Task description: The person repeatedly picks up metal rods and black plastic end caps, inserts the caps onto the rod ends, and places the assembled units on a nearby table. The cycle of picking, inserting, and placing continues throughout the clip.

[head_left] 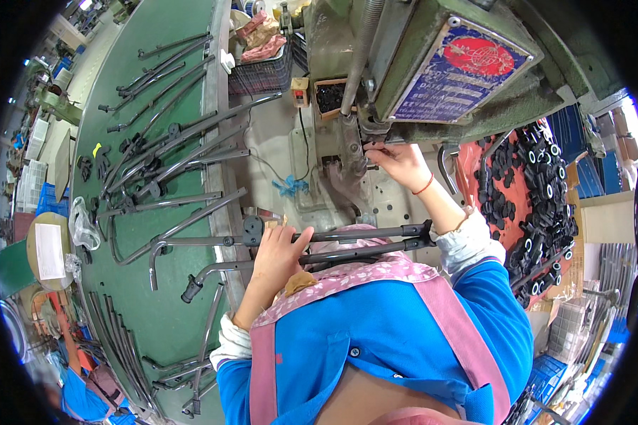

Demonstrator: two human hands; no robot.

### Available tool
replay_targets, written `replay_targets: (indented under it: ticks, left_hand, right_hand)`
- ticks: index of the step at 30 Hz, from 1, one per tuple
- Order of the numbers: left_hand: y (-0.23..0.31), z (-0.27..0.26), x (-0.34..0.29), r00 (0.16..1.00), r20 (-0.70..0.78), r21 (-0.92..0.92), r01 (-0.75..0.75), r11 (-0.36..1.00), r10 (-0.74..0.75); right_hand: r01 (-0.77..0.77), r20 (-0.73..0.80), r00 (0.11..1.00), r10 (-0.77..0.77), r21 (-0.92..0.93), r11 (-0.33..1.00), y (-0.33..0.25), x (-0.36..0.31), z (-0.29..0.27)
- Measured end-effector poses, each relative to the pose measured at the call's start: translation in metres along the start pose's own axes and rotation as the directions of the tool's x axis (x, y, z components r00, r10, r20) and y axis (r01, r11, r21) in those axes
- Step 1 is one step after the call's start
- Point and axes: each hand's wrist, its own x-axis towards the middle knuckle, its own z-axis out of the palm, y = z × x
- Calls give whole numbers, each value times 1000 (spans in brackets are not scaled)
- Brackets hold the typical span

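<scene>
My left hand (278,258) is closed round a frame of bent dark metal tubes (361,233), which lies across my lap. Its two long tubes run side by side, with a round black joint near my fingers and bent ends out to the left. At the right they meet in a black fitting beside my right forearm. My right hand (403,167) is up at the tooling of a green press (351,145), thumb and fingers pinched together. Whatever lies between those fingertips is too small to make out.
Several similar tube frames (184,138) lie on the green table (166,283) at left, some jutting over its edge. Right of the press, a red surface (516,202) carries many black plastic parts (542,212). A small box of dark pieces (329,98) stands behind the tooling.
</scene>
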Motion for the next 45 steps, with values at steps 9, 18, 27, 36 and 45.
replay_targets:
  ticks: [9,18,27,36,45]
  left_hand:
    - [-7,-1,-8,998,-47,-40,51,998,-53]
    - [15,-11,18,978,-209,126,17,992,10]
    - [49,-7,19,989,2,7,151,989,-151]
    - [91,107,38,990,139,-267,31,963,7]
    - [179,156,53,987,95,-400,160,902,-133]
  right_hand:
    - [212,502,865,11,-385,898,-39,-51,14]
    - [273,384,923,-25,-606,747,-50,-96,39]
    - [248,376,926,17,-642,725,-33,-168,-73]
    - [-33,-288,930,-228,-683,729,-36,-344,-192]
    - [-336,-252,920,301,-902,271,112,-560,-267]
